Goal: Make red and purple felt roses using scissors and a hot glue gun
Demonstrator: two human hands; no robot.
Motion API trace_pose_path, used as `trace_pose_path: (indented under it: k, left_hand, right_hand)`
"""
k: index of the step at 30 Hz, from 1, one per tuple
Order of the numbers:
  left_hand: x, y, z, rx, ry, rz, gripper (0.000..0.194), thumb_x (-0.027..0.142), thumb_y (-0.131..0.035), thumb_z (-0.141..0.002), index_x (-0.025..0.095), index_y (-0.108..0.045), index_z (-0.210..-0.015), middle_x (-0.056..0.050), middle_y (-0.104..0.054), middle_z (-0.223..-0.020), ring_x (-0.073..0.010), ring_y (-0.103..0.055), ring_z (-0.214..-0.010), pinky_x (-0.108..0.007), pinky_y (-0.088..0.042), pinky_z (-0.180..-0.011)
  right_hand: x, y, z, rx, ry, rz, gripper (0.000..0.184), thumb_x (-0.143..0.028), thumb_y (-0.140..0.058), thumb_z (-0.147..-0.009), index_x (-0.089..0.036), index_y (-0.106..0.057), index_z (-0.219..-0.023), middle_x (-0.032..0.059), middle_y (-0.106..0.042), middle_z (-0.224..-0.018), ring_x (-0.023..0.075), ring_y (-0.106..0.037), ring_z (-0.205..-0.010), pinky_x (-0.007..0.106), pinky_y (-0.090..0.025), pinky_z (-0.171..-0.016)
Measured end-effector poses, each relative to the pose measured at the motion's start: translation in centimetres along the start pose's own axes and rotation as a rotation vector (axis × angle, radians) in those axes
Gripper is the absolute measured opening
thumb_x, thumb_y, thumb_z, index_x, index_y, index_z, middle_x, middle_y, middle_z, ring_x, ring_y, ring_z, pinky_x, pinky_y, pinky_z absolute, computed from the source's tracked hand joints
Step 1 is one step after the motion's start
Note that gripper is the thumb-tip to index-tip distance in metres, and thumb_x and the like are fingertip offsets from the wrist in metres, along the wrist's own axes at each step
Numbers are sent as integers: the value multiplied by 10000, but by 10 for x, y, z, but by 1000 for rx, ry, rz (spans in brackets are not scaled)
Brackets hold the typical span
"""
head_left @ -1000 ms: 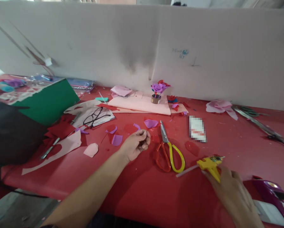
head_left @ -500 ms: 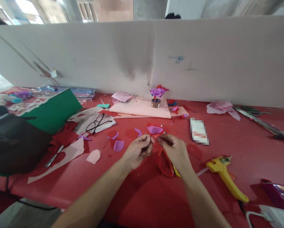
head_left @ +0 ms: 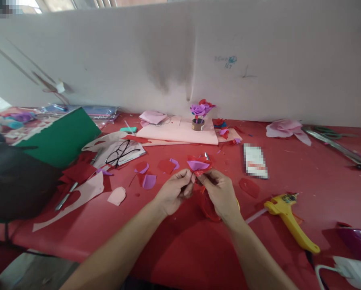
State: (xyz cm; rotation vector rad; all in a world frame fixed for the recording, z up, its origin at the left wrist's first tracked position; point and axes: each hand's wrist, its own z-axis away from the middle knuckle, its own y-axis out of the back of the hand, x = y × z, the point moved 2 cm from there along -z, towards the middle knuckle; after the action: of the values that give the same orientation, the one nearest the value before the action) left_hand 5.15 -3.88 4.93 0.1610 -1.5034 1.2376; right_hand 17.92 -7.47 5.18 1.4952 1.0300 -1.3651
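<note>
"Right hand is off the yellow glue gun since a second ago, now beside my left hand."

"Holding?"

"Both pinching the red-and-purple petal piece, mid red table. Grip narrow; exact contact hidden by my fingers."

"Around it?"

"Scissors just nearer, partly under my right hand. Purple scrap left, pale pink scrap farther left. Glue gun lies right, toward the near edge. Paper flowers stand far, on pale pink sheets. Black-framed glasses far left."
</note>
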Motion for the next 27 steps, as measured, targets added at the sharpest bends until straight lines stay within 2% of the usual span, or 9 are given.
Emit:
trace_pose_path:
  k: [4,8,15,21,27]
  left_hand:
    - [-4,1,-1,40,-24,-22,246,347,-574,-851,162,-518,-701,68,-388,-427,-48,-264,-396,-192,-220,-461]
    - [-7,1,-2,31,-19,-49,257,366,-576,-851,163,-518,-704,68,-398,-433,-52,-288,-409,-190,-241,-478]
    - [-6,-2,0,17,7,-60,273,379,-577,-849,165,-514,-691,71,-386,-418,-55,-272,-404,-194,-246,-482]
    - [-7,-1,1,-43,35,-14,252,350,-560,-866,163,-518,-703,70,-382,-428,-55,-252,-406,-194,-234,-479]
    - [-8,-1,0,-16,15,-7,243,343,-572,-861,165,-518,-703,68,-392,-430,-58,-270,-414,-193,-252,-489]
  right_hand:
    - [2,1,0,-3,34,-26,162,-344,-687,-762,-182,-695,-769,12,-688,-734,152,-602,-698,271,-462,-689]
    - [5,1,-1,8,26,-62,148,-346,-705,-752,-198,-693,-745,-4,-679,-714,149,-601,-691,264,-459,-683]
    - [4,3,-1,44,17,-83,133,-343,-740,-721,-214,-709,-738,-11,-691,-708,146,-607,-681,262,-461,-676]
    - [2,1,0,56,-14,-186,133,-316,-776,-676,-210,-717,-728,-7,-708,-711,147,-617,-692,267,-471,-700]
    - [-2,2,1,78,-40,-250,154,-320,-773,-684,-196,-707,-747,-3,-699,-731,141,-608,-709,268,-463,-713]
